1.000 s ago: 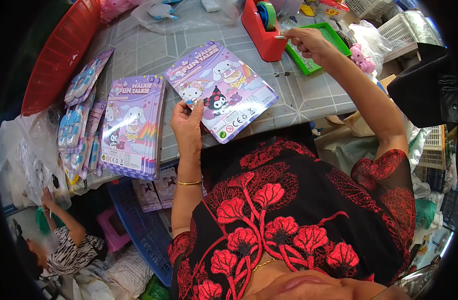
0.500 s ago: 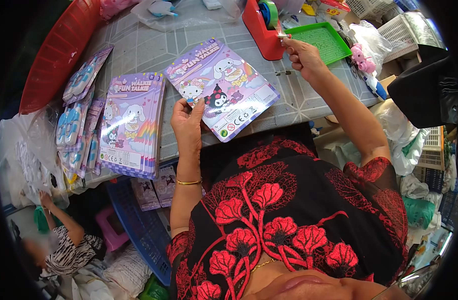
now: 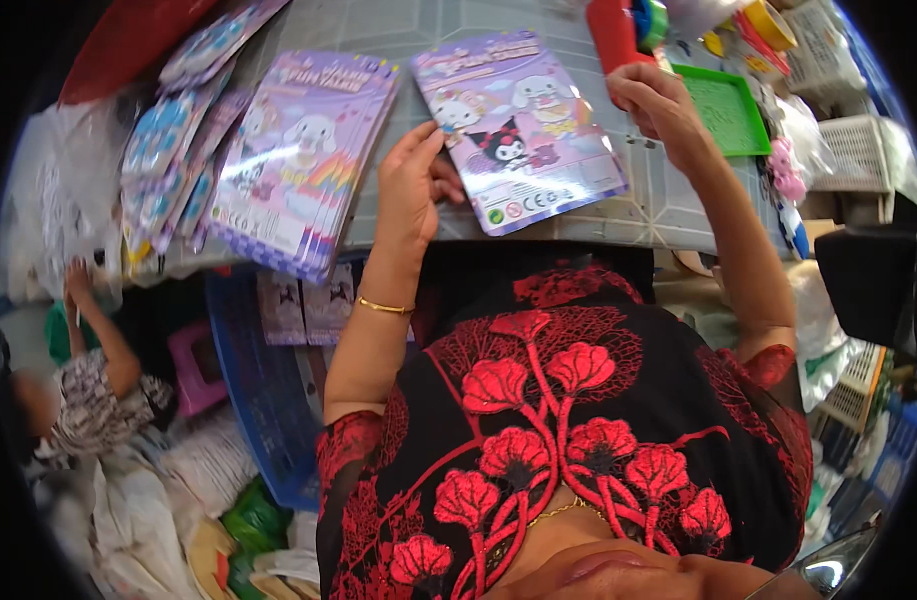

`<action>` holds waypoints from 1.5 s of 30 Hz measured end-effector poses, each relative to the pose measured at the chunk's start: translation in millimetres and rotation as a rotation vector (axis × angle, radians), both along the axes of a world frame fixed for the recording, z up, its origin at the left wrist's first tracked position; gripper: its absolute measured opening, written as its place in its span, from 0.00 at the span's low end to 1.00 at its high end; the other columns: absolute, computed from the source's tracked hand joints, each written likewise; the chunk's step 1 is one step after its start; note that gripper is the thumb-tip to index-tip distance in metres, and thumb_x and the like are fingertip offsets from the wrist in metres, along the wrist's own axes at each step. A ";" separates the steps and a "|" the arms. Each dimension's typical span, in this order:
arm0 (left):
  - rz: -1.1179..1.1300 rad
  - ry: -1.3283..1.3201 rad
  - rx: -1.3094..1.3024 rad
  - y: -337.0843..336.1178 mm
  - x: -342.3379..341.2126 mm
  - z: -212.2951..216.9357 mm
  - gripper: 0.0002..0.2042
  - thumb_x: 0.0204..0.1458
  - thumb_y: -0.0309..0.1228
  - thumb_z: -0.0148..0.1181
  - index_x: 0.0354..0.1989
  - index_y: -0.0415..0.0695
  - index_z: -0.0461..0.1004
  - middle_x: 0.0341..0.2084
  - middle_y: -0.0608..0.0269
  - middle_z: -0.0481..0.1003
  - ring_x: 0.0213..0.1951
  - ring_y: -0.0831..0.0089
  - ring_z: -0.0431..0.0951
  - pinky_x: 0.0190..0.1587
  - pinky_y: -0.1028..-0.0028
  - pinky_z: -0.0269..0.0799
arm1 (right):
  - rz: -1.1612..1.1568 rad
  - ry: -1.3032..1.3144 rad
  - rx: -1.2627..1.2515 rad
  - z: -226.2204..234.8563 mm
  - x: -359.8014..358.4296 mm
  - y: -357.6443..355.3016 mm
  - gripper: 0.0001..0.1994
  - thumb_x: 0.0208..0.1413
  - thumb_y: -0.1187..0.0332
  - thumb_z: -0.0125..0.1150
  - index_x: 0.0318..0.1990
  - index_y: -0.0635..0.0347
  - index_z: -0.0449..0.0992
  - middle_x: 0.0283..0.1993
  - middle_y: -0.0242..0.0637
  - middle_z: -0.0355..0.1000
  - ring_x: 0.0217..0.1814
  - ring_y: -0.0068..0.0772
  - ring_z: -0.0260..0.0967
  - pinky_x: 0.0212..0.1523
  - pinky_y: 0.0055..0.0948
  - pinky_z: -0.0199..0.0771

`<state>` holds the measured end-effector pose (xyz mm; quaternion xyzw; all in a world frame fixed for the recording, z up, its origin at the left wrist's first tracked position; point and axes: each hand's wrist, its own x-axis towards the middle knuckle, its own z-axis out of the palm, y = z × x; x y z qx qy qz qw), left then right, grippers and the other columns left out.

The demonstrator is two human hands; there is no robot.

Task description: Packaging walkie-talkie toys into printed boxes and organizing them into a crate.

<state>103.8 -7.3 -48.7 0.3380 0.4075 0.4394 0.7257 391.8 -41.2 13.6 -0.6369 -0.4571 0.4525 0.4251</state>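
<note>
My left hand (image 3: 413, 185) grips the left edge of a purple cartoon-printed card pack (image 3: 523, 125) that lies flat near the front edge of the grey tiled table (image 3: 658, 210). My right hand (image 3: 660, 100) hovers just off the pack's upper right side, below a red tape dispenser (image 3: 618, 30). Its fingers are curled and pinched together; anything between them is too small to make out. A gold bangle sits on my left wrist.
A stack of similar purple packs (image 3: 308, 150) lies to the left, with blister-packed toys (image 3: 168, 170) and a red basin (image 3: 128, 50) beyond. A green tray (image 3: 726, 112) and white baskets (image 3: 858, 150) stand at the right. Below the table are a blue basket (image 3: 258, 390) and another person (image 3: 88, 390).
My right hand has drawn back from the green tray and tape dispenser toward the pack's upper right side. My left hand keeps its hold on the pack.
</note>
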 end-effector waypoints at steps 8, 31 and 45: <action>-0.080 -0.144 -0.055 0.9 -8.5 -1.9 0.11 0.56 0.31 0.50 0.42 0.35 0.70 0.28 0.58 0.75 0.24 0.71 0.77 0.23 0.76 0.74 | 1.052 -0.564 0.001 31.7 -94.3 79.1 0.11 0.48 0.66 0.54 0.35 0.64 0.70 0.27 0.34 0.69 0.28 0.23 0.63 0.29 0.26 0.63; 0.122 0.084 -0.001 -15.0 19.9 16.4 0.07 0.48 0.25 0.60 0.29 0.32 0.73 0.19 0.60 0.74 0.17 0.77 0.73 0.17 0.80 0.68 | 1.248 -0.951 0.039 33.5 -135.7 97.1 0.07 0.44 0.72 0.50 0.31 0.65 0.72 0.27 0.45 0.71 0.29 0.41 0.69 0.31 0.37 0.67; 0.255 0.104 -0.007 -15.7 28.0 13.6 0.02 0.46 0.20 0.59 0.24 0.35 0.73 0.17 0.63 0.73 0.15 0.80 0.70 0.15 0.83 0.62 | 0.824 -1.314 0.330 14.7 -115.6 77.3 0.20 0.50 0.68 0.47 0.52 0.62 0.61 0.24 0.51 0.72 0.30 0.55 0.71 0.35 0.50 0.68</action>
